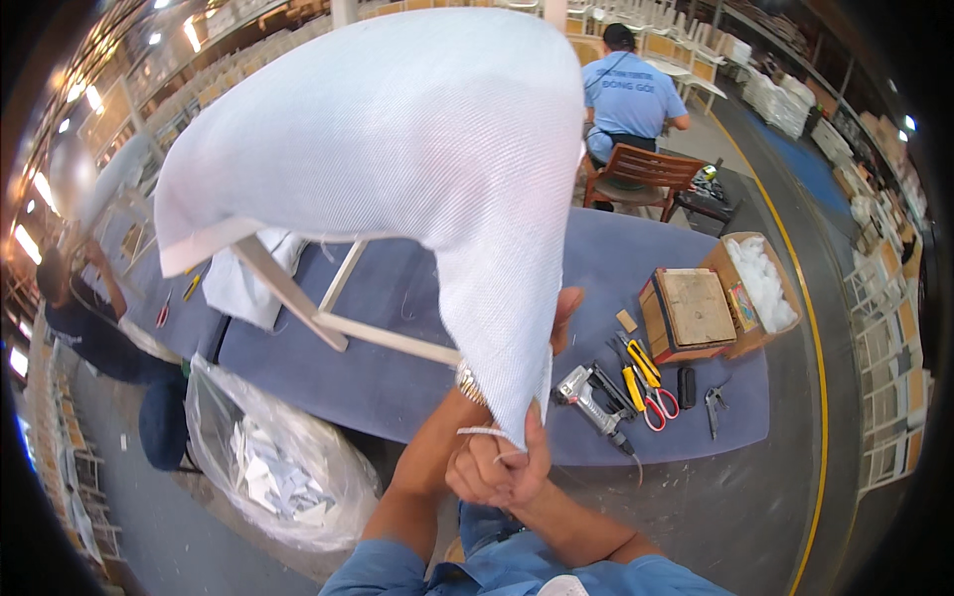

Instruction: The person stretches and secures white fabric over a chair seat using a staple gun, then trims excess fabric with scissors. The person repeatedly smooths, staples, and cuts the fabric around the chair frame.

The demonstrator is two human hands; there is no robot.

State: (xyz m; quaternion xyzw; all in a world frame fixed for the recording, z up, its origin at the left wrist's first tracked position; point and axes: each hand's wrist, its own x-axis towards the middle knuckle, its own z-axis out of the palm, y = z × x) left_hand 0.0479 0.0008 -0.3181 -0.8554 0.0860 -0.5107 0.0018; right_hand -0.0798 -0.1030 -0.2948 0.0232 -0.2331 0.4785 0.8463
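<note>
White woven fabric (397, 129) covered a large curved form with pale wooden legs (288, 293), tilted above the blue-grey, round-cornered table (616, 258). The bare right hand (500, 467) pinched its tapered lower corner — the left hand (566, 316), mostly hidden behind, had a grip I couldn't tell.

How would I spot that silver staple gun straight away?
Find the large blue table. Near its edge, right of the hanging tip of white fabric, lies the staple gun: silver and far bulkier than the red-handled scissors farther right.
</note>
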